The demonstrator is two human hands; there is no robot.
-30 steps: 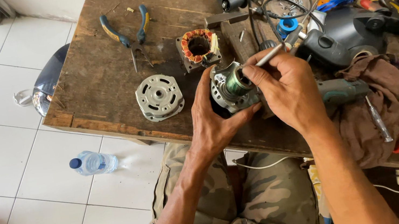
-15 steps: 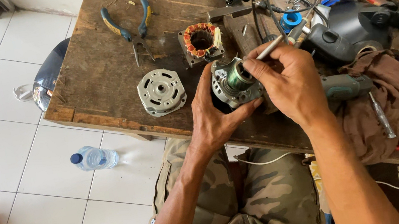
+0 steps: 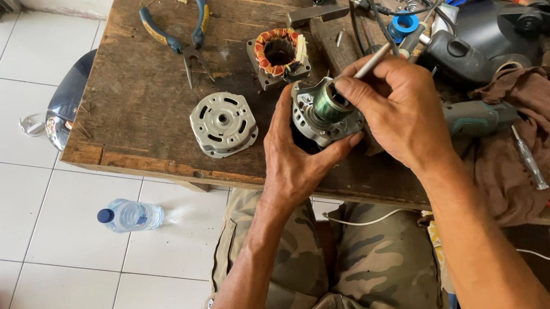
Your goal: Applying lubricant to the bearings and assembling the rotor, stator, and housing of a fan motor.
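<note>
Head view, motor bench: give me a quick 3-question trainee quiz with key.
1. True or false: the left hand grips the motor housing with rotor at the bench edge.
2. Which tool lies untouched at the far left of the wooden bench? A) pliers B) hammer C) saw
3. What sits on the white floor tiles just below the bench edge?

Key
1. True; the right hand brings a thin metal-shafted tool to the rotor.
2. A, with blue and yellow handles.
3. A clear plastic bottle with a blue cap, lying on its side.
</note>
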